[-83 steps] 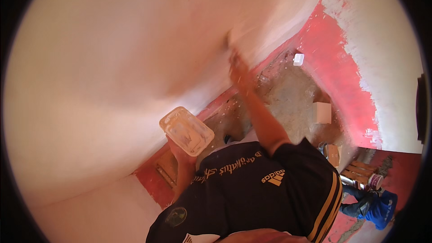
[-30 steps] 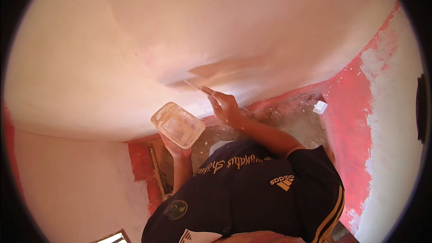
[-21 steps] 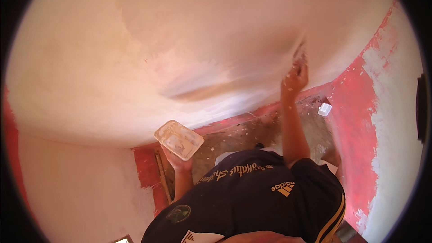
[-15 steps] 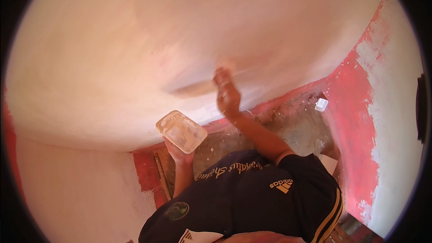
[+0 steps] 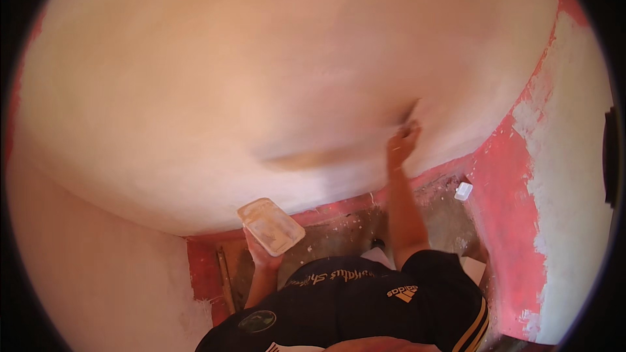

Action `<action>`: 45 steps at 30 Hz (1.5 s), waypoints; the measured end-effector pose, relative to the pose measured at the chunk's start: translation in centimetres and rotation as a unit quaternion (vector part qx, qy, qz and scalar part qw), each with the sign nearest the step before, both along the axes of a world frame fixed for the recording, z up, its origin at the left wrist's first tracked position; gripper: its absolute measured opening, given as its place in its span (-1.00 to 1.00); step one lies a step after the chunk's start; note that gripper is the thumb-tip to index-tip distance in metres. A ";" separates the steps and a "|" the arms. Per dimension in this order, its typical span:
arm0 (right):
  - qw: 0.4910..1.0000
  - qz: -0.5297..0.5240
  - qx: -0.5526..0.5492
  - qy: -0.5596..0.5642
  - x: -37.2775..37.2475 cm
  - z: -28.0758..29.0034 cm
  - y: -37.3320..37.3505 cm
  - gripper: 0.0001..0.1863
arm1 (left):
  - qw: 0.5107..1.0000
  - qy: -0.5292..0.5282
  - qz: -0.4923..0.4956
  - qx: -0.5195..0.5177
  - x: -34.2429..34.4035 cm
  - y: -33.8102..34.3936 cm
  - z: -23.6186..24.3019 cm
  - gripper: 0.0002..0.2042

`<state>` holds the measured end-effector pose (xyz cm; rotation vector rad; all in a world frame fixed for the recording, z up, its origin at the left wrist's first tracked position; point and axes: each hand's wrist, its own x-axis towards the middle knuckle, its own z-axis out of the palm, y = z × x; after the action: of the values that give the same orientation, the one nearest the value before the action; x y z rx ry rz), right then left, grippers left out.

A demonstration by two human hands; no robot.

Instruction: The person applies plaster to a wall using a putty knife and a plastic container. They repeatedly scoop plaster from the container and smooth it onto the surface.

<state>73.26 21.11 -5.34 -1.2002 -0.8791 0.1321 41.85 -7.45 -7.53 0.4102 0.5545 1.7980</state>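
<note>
My left hand [image 5: 259, 254] holds up a shallow rectangular plastic tub [image 5: 295, 238] from beneath, its inside smeared with whitish paste. My right hand [image 5: 400, 147] is raised at the wall [image 5: 274, 78] with its fingers closed round a putty knife [image 5: 411, 111]. The knife's dark, narrow blade shows edge-on against the pale wall, slightly blurred. To the left of that hand, a brownish shadow-like band lies across the wall; part of it is blurred.
Red paint [image 5: 505, 189] covers the corner strip on the right, beside a whitish patched wall [image 5: 574, 156]. A small white container [image 5: 463, 191] sits on the speckled floor [image 5: 450, 215] below. A wooden strip [image 5: 225, 280] leans at the lower left.
My right hand has swept rightward and a little down along the wall with the putty knife. The tub in my left hand sits lower in view and slightly further right.
</note>
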 end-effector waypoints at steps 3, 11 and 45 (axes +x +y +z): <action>0.972 0.153 -0.172 0.042 -13.2 -2.5 -7.1 -0.51 | 0.999 -0.021 -0.033 0.013 -1.3 0.2 0.2 -0.38; 0.984 0.124 -0.063 -0.115 -4.3 -7.4 -7.1 -0.65 | 1.000 -0.004 0.019 0.024 -6.5 -0.9 1.9 -0.37; 0.937 0.325 0.035 -0.120 -21.2 1.8 -12.9 -0.71 | 0.998 -0.055 0.002 0.006 -8.9 -6.6 1.7 -0.39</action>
<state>52.09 8.24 -3.52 -0.8281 -1.4660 0.4904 32.99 -14.04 -5.87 0.3166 0.4675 1.8158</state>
